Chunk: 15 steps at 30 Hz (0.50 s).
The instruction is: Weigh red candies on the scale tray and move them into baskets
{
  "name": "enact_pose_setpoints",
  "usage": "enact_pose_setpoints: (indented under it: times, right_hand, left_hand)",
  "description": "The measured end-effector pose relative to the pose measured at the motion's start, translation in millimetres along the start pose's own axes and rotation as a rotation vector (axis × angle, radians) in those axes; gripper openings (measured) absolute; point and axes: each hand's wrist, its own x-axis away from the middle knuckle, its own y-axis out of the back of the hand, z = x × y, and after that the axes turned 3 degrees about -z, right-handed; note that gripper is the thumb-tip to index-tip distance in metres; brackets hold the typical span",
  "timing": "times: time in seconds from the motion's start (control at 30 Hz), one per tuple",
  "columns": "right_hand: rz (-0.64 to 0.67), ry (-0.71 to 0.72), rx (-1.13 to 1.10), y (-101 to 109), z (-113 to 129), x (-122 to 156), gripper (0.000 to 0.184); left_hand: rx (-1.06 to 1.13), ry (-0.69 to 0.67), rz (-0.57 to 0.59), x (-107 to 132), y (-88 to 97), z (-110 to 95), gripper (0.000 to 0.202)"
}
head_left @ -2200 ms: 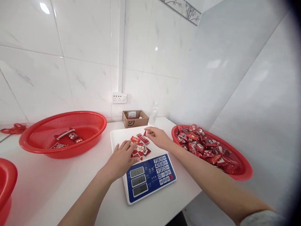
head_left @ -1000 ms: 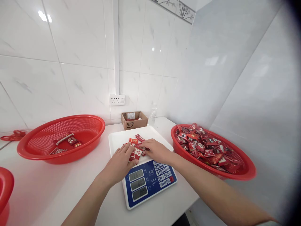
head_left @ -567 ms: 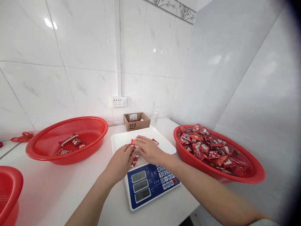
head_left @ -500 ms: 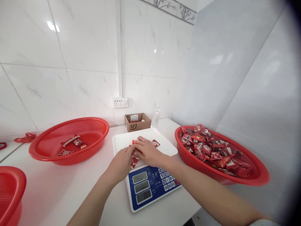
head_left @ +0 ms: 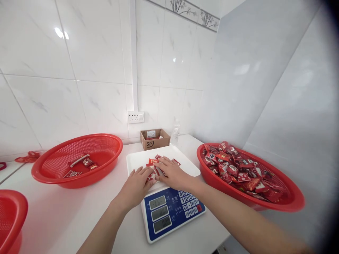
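Observation:
Red snack packets (head_left: 153,172) lie in a small heap on the white pan of a digital scale (head_left: 185,160). My left hand (head_left: 137,186) rests at the heap's left side, fingers stretched out and thumb touching a white-and-red packet. From the right, my right hand (head_left: 173,173) lies over the packets with its fingers extended, covering part of them. Neither hand is wrapped round a packet. Below the hands shows the scale's blue panel (head_left: 173,211) with its displays and keys.
At right stands a red basket (head_left: 293,203) heaped with red packets (head_left: 238,169). Another red basket (head_left: 106,160) at left holds a few packets, and a third basket (head_left: 18,211) is cut off at lower left. Behind the scale are a cardboard box (head_left: 159,143) and a clear bottle (head_left: 175,132).
My hands have moved slightly apart, and their fingers have spread. More of the packets between them now shows. The baskets hold the same contents.

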Motion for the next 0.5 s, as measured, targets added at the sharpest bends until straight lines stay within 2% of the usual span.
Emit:
enact_pose_setpoints:
  times: [0.2, 0.4, 0.5]
  right_hand:
    - [-0.025, 0.088, -0.017, -4.8, 8.5, 4.3, 0.049]
    - [-0.035, 0.097, 0.006, 1.1, 8.0, 2.6, 0.043]
    - [-0.036, 0.116, -0.027, 2.6, 5.5, 4.7, 0.045]
  left_hand:
    - [-0.059, -0.023, 0.034, -1.4, -1.7, 0.9, 0.037]
    - [-0.03, 0.096, 0.033, 0.7, 1.9, -3.6, 0.042]
    - [-0.064, 0.053, 0.045, 0.7, 0.7, -1.4, 0.041]
